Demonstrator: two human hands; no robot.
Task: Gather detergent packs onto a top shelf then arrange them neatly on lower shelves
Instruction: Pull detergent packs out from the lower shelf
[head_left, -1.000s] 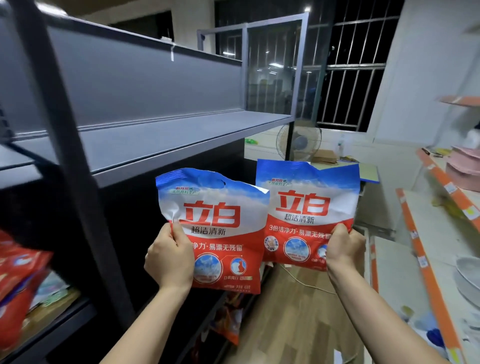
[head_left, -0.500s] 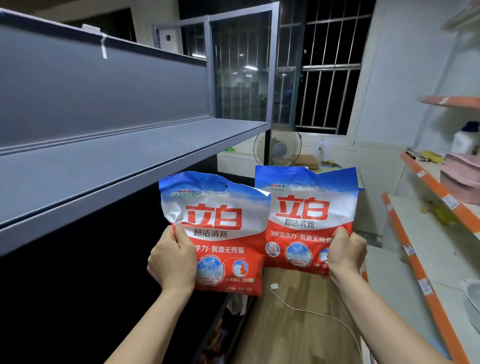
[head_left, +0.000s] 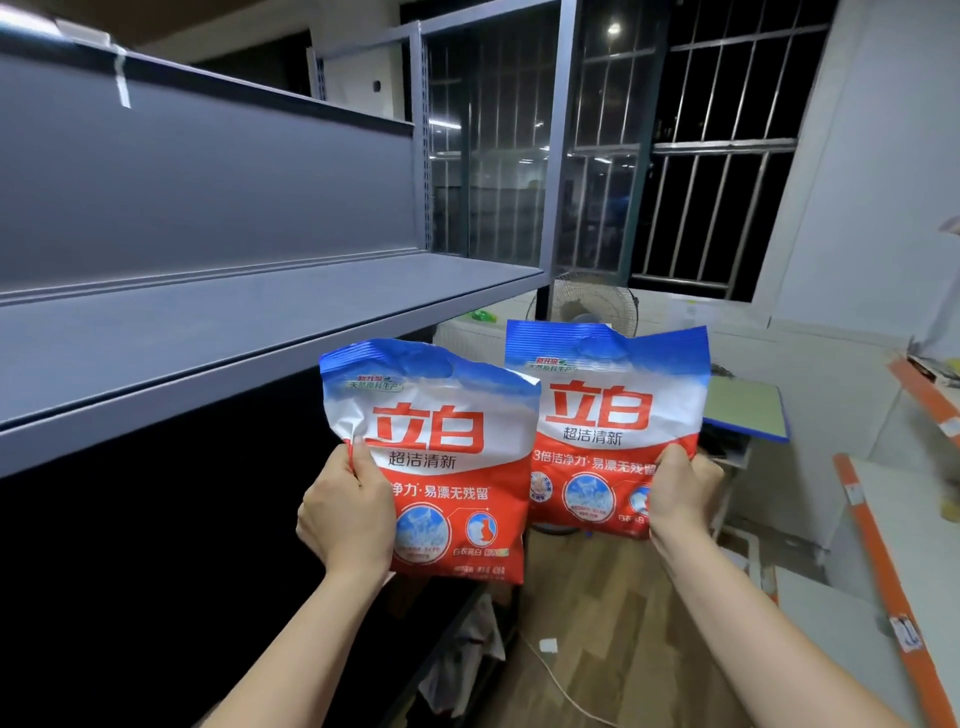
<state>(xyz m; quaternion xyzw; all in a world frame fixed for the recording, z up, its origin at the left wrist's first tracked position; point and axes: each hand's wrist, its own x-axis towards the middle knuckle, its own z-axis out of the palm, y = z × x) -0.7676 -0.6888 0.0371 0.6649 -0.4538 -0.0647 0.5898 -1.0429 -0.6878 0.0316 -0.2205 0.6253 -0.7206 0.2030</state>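
Both packs (head_left: 613, 426) raised nearer the grey shelf (head_left: 249, 322) (bare).

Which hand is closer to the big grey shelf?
Left. The left hand holds its pack just below the grey shelf edge; the right hand is farther out toward the aisle.

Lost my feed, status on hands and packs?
Left hand grips left pack. Right hand grips right pack. Grey shelf bare, unobstructed.
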